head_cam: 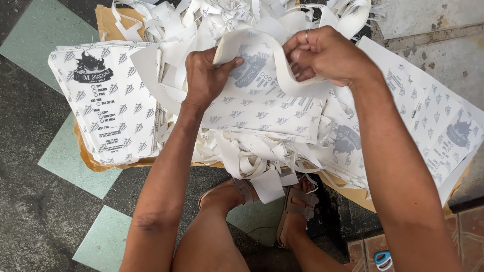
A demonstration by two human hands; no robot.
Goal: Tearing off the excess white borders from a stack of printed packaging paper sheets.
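While the left hand point(205, 75) curls knuckles-up over a printed paper sheet point(262, 98), its thumb pinches the sheet's upper edge and the fingers close down on the top of the bundle. Its forearm runs straight down toward the camera. Just to the right, the right hand point(327, 54) is bunched almost into a fist — fingers tucked under, gripping a white paper strip point(282, 70) that loops off the sheet's edge; a ring shows on one finger. That arm comes in steeply from the lower right. Both hands work above a heap of white trimmings point(242, 146), which spills over brown cardboard point(108, 20). A neat stack of cut printed sheets point(108, 106) lies to the left, more printed sheets point(433, 126) fan out on the right, and sandalled feet point(297, 204) rest on the tiled floor point(65, 156) below.
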